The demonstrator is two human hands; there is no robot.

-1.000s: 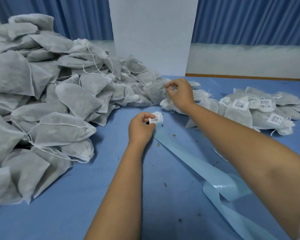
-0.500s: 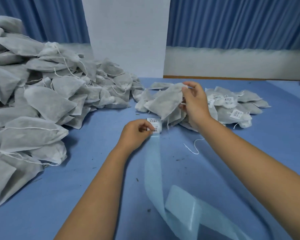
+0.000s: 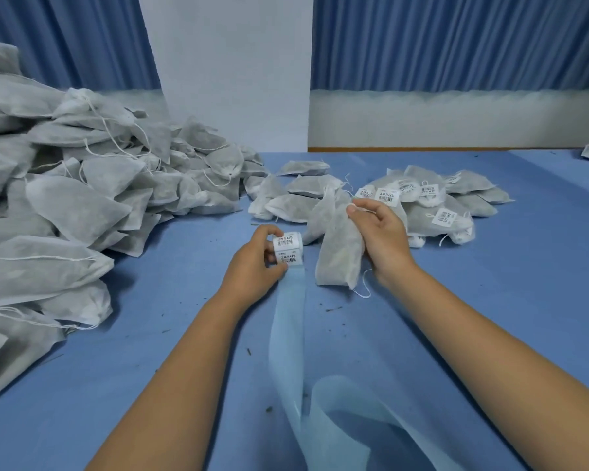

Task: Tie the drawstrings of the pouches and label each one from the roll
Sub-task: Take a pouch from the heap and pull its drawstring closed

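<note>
Gripping a small white roll of barcode labels [image 3: 288,247], I have my left hand [image 3: 254,266] curled round it. Its pale blue backing strip [image 3: 288,334] trails toward me across the blue table [image 3: 490,300]. My right hand [image 3: 385,239] is clamped on the top of a grey non-woven drawstring pouch [image 3: 337,260], which hangs upright just beside the roll. The heap of unlabelled grey pouches [image 3: 65,198] lies to my left, and the labelled pouches [image 3: 439,202] lie behind my right hand.

Filled grey-white nonwoven pouch [image 3: 337,253] hangs near upright, gripped in right hand [image 3: 380,239]; its loose white drawstring [image 3: 363,290] loops by the lower corner. Small label roll [image 3: 288,248] of white barcode labels sits in left hand [image 3: 255,266], pale blue backing strip [image 3: 289,317] trailing toward viewer. Unlabelled pouch heap [image 3: 82,198] left, labelled pouches [image 3: 432,205] right.
</note>
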